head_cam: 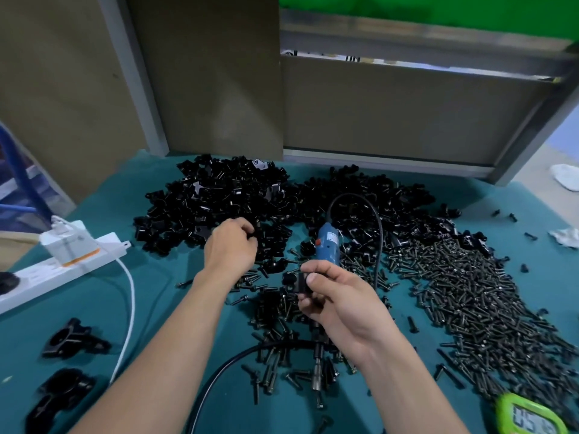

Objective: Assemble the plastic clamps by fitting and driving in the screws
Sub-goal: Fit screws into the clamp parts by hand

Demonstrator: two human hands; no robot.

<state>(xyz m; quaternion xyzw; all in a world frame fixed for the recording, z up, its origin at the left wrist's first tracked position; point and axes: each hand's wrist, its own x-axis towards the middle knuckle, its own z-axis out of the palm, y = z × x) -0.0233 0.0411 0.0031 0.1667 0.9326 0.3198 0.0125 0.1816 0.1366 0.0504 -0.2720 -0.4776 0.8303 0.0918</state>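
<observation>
Left edge of table (pixel 163 308): white power strip (pixel 62 261) lies diagonally, its white cable (pixel 130 296) curving toward the near edge. Two assembled clamps (pixel 73 339) sit near the front-left corner, apart from the rest. Bare teal cloth between cable and left forearm, the widest free patch. Pile of clamp parts (pixel 219 195) fills the back centre, up to the wall panels. Left hand (pixel 232 245) is at the pile's near edge, fingers curled into the parts; can't tell if it grips one. Blue screwdriver (pixel 327 245) lies flat, partly under the right hand (pixel 338 296), black cord looping round it. Right hand pinches a black clamp piece (pixel 296 281) just above the table. Screws (pixel 454 292) spread from centre to the right edge. Green timer (pixel 529 415) at the front-right corner, white rag (pixel 564 238) at the right edge
</observation>
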